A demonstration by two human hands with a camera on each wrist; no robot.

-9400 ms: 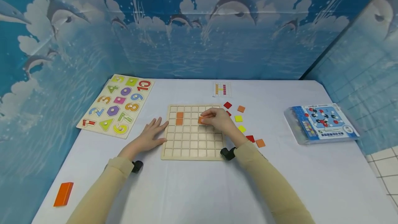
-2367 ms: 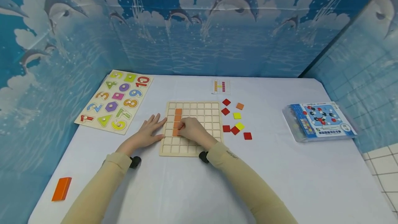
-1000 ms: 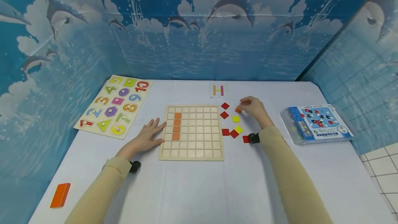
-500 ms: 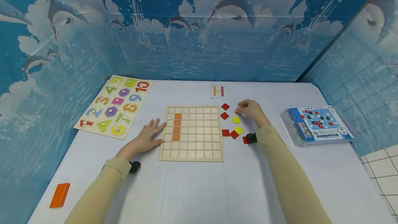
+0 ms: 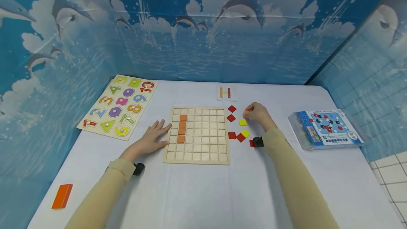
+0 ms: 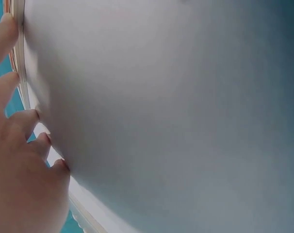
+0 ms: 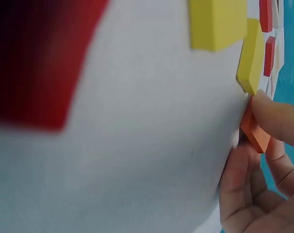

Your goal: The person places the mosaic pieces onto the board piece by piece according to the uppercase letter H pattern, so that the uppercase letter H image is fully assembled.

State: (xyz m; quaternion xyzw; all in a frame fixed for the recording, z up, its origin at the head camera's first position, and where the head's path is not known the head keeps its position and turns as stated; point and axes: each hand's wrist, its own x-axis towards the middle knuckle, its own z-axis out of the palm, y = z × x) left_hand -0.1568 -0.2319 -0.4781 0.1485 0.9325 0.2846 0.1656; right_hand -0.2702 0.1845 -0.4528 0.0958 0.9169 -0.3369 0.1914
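Blue dolphin-print curtains (image 5: 197,54) hang behind a white-covered table (image 5: 203,193)

Long beige sleeves (image 5: 297,176), broad cuffs (image 5: 123,166), small black wrist cameras (image 5: 258,142), bare hands (image 5: 148,141)

White table (image 5: 203,193): grid board (image 5: 198,133), tiles (image 5: 232,135), number puzzle (image 5: 118,107), card (image 5: 227,93), orange block (image 5: 62,196), case (image 5: 327,129).
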